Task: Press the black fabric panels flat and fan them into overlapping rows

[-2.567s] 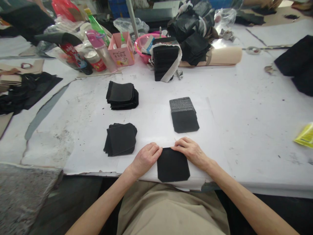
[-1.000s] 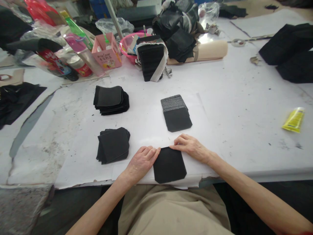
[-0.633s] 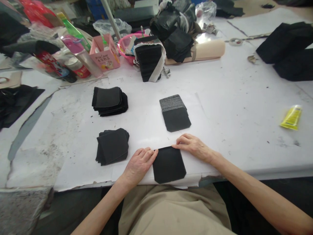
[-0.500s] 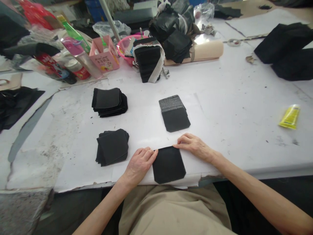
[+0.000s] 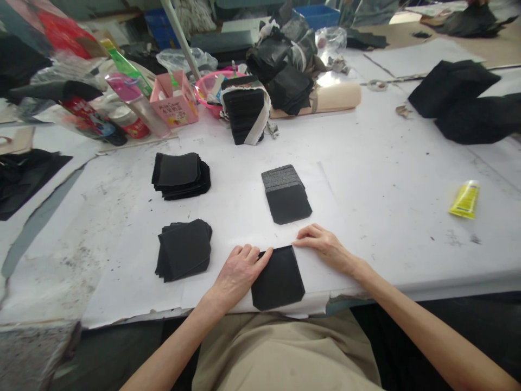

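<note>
A black, leather-like square piece point(image 5: 279, 279) with clipped corners lies flat at the table's front edge, a narrow strip along its far edge turned or raised. My left hand point(image 5: 243, 271) is closed at its far left corner, the thumb pressed along that edge and the other fingers curled. At the far right corner, the fingertips of my right hand point(image 5: 323, 245) are pinched together and touch the piece. Just beyond lies a fanned stack of black pieces with grey fuzzy strips point(image 5: 288, 194). Two more stacks of black pieces stand left, a near one point(image 5: 185, 250) and a far one point(image 5: 179, 172).
A yellow tube point(image 5: 465, 200) lies on the right of the white-covered table. Black bundles point(image 5: 456, 89) sit at the back right. Along the back are a tied black bundle point(image 5: 245, 111), a beige roll point(image 5: 337, 100), a pink box point(image 5: 175, 103) and several bottles.
My left thumb has slid right along the far edge of the black piece. My right hand stays by the right corner, slightly farther out. The view has shifted a little.
</note>
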`<state>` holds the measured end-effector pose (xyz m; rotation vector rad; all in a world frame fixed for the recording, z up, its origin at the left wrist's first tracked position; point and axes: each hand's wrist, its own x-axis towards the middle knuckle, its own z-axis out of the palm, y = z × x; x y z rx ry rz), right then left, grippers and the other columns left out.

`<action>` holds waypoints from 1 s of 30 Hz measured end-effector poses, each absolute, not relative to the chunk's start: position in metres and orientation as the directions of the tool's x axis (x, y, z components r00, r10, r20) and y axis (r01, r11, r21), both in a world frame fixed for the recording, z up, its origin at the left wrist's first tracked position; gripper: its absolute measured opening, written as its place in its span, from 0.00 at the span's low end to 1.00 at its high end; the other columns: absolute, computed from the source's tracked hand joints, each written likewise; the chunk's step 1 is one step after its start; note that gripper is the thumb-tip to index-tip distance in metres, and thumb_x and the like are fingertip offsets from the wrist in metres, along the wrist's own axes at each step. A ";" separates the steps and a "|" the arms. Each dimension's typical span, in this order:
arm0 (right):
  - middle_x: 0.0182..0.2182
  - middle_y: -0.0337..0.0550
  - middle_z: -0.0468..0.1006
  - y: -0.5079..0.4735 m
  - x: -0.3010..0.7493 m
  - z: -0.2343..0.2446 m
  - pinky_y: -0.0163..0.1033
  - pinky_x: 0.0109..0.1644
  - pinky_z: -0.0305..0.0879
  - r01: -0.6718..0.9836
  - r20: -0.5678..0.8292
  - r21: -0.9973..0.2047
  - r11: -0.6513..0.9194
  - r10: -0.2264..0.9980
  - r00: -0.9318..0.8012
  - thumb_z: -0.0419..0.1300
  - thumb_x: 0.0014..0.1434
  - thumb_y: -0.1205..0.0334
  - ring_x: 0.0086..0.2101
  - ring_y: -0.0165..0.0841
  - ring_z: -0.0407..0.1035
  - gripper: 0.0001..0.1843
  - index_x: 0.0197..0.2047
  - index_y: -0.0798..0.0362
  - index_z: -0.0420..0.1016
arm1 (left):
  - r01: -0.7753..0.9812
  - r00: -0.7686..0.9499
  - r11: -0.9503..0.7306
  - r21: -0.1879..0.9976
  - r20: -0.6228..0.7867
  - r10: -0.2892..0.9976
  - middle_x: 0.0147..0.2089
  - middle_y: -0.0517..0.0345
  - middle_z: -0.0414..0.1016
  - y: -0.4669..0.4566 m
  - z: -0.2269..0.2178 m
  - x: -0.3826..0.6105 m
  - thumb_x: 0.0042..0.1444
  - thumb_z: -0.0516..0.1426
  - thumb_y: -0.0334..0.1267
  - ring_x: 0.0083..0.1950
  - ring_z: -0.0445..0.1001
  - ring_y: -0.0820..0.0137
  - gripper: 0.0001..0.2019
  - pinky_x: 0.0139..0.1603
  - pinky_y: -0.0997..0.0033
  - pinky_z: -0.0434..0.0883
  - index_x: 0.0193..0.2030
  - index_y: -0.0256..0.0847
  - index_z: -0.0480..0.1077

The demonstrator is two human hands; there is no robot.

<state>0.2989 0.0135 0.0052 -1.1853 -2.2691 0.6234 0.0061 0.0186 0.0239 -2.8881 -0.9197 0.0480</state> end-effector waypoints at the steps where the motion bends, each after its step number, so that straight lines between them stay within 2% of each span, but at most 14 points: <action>1: 0.45 0.44 0.73 0.014 0.297 0.005 0.41 0.50 0.70 0.618 0.238 -0.605 0.502 0.855 -0.461 0.49 0.68 0.68 0.46 0.33 0.68 0.18 0.53 0.43 0.75 | 0.578 0.813 -0.808 -0.112 -0.013 0.583 0.40 0.53 0.67 0.019 0.026 0.007 0.65 0.49 0.28 0.41 0.66 0.63 0.22 0.42 0.62 0.65 0.65 0.41 0.57; 4: 0.46 0.44 0.74 0.014 0.287 0.003 0.41 0.50 0.69 0.656 0.269 -0.554 0.513 0.856 -0.442 0.48 0.68 0.70 0.46 0.33 0.67 0.20 0.55 0.43 0.74 | 0.592 0.799 -0.800 -0.099 -0.055 0.599 0.42 0.53 0.66 0.019 0.032 0.011 0.64 0.51 0.28 0.42 0.66 0.63 0.24 0.43 0.62 0.65 0.66 0.43 0.56; 7: 0.49 0.44 0.73 0.014 0.275 0.000 0.44 0.53 0.66 0.688 0.259 -0.440 0.577 0.815 -0.518 0.50 0.68 0.70 0.48 0.35 0.66 0.20 0.54 0.41 0.74 | 0.600 0.791 -0.793 -0.103 -0.070 0.608 0.42 0.53 0.66 0.018 0.036 0.015 0.64 0.51 0.28 0.43 0.65 0.62 0.26 0.42 0.62 0.64 0.67 0.45 0.54; 12: 0.51 0.46 0.72 0.014 0.271 -0.006 0.45 0.52 0.64 0.685 0.259 -0.288 0.669 0.743 -0.617 0.52 0.68 0.68 0.51 0.38 0.64 0.19 0.59 0.44 0.69 | 0.594 0.790 -0.791 -0.146 -0.078 0.608 0.42 0.52 0.66 0.014 0.035 0.019 0.64 0.50 0.28 0.43 0.66 0.61 0.27 0.41 0.62 0.65 0.68 0.44 0.52; 20: 0.53 0.48 0.71 0.014 0.270 -0.005 0.46 0.51 0.65 0.683 0.265 -0.183 0.707 0.705 -0.658 0.51 0.68 0.68 0.51 0.40 0.65 0.21 0.62 0.42 0.66 | 0.601 0.793 -0.789 -0.124 -0.031 0.609 0.44 0.51 0.68 0.008 0.024 0.007 0.64 0.50 0.29 0.47 0.67 0.61 0.24 0.48 0.60 0.67 0.67 0.40 0.55; 23: 0.53 0.48 0.70 0.015 0.267 -0.002 0.48 0.51 0.65 0.670 0.252 -0.173 0.722 0.690 -0.679 0.52 0.68 0.68 0.51 0.40 0.65 0.22 0.62 0.41 0.66 | 0.615 0.787 -0.784 -0.079 0.010 0.617 0.47 0.49 0.69 0.006 0.020 0.000 0.64 0.52 0.29 0.49 0.68 0.61 0.24 0.51 0.58 0.67 0.66 0.39 0.57; 30: 0.52 0.48 0.71 0.008 0.276 0.001 0.47 0.53 0.65 0.657 0.260 -0.274 0.702 0.712 -0.652 0.51 0.68 0.69 0.53 0.39 0.64 0.19 0.58 0.45 0.70 | 0.666 0.726 -0.744 0.046 0.186 0.662 0.54 0.45 0.69 -0.003 0.006 -0.029 0.64 0.52 0.27 0.57 0.68 0.60 0.17 0.57 0.56 0.69 0.60 0.36 0.65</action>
